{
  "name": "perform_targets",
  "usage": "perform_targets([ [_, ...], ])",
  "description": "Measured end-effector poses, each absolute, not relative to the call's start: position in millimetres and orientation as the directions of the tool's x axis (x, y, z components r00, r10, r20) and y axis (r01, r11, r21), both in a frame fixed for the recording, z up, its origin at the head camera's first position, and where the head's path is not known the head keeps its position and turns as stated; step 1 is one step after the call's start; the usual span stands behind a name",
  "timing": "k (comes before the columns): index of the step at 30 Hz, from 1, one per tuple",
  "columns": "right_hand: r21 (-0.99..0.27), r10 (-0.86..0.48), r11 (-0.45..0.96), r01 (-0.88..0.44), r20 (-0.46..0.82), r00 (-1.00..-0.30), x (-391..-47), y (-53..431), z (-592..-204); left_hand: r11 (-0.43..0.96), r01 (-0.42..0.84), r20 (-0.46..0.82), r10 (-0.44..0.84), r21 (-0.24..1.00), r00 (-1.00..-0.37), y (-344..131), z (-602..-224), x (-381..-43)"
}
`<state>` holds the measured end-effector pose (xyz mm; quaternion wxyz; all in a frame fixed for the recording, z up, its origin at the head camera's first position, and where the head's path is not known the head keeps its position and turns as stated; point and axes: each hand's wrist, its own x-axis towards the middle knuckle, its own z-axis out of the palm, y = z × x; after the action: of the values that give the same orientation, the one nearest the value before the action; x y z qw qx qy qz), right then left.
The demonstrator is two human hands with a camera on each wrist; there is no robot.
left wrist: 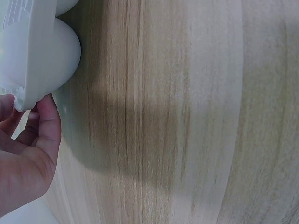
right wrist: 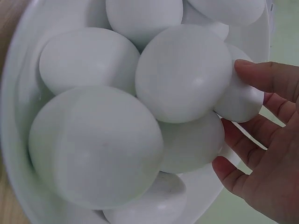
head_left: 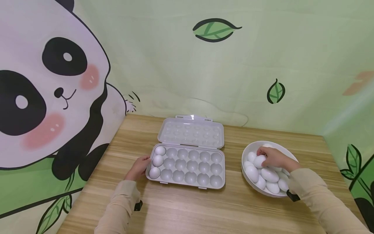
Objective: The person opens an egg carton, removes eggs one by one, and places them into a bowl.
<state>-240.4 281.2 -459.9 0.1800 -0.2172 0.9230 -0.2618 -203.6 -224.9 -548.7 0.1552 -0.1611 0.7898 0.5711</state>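
In the head view a grey-white plastic egg box [head_left: 192,166] lies with its lid [head_left: 191,131] folded back, and three white eggs [head_left: 158,161] fill its leftmost column. My left hand [head_left: 139,167] pinches the box's left edge, thumb above the rim and fingers beneath, as the left wrist view shows. At the right, my right hand [head_left: 274,157] reaches into a white bowl [right wrist: 18,116] heaped with white eggs. Its thumb and fingers hold one egg [right wrist: 240,93] at the pile's far side, partly hidden behind another egg [right wrist: 184,74].
Everything stands on a wood-grain table [head_left: 175,211]. Behind it hangs a pale green cloth [head_left: 163,65] printed with leaves and a large panda [head_left: 73,87]. The bowl sits to the right of the egg box, with a stretch of tabletop between them.
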Motion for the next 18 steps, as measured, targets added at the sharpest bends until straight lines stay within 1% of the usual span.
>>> perform_targets([
  [12, -0.586, -0.508, 0.756, -0.29, -0.247, -0.825, -239.6, 283.7, -459.4, 0.291, -0.417, -0.417, -0.065, 0.861, -0.907, -225.5, -549.8, -204.3],
  [18, -0.584, -0.494, 0.759, -0.287, -0.23, -0.839, -241.1, 281.7, -449.9, 0.279, -0.42, -0.42, -0.064, 0.864, -0.906, -224.6, -546.5, -203.3],
])
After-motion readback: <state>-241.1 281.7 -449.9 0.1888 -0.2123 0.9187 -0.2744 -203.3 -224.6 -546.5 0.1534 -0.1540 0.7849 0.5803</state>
